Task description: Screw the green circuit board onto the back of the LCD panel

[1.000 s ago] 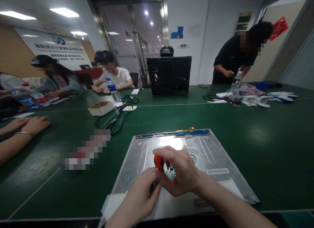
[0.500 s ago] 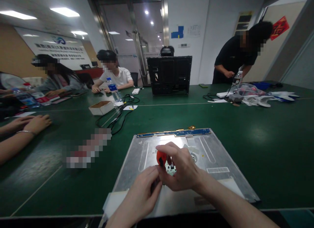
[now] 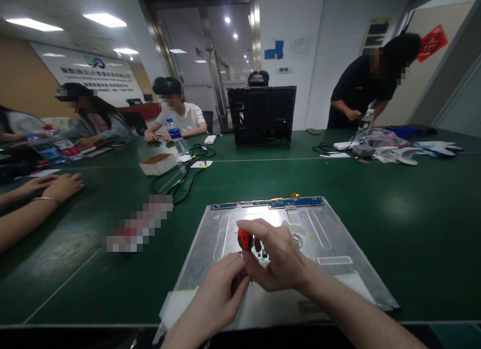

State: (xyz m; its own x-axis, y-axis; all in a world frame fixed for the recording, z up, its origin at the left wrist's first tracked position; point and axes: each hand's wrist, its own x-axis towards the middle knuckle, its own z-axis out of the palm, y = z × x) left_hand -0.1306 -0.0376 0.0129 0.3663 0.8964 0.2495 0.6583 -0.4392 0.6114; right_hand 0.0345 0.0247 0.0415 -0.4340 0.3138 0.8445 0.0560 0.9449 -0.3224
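Two bare hands over the metal panel (image 3: 323,239), which lies at the near edge of the green table (image 3: 376,209). Right hand (image 3: 276,256): thumb and fingers curled around the red-and-black handle (image 3: 245,240), closed on it from the top, over the panel's middle. Left hand (image 3: 221,286): fingers bent, just left of and below the handle (what they grip is hidden, cannot tell). Green circuit board (image 3: 264,256) partly visible under right hand. Blue strip (image 3: 268,204) along panel's far edge. White box (image 3: 158,164) far left, black casing (image 3: 262,116) upright at far side.
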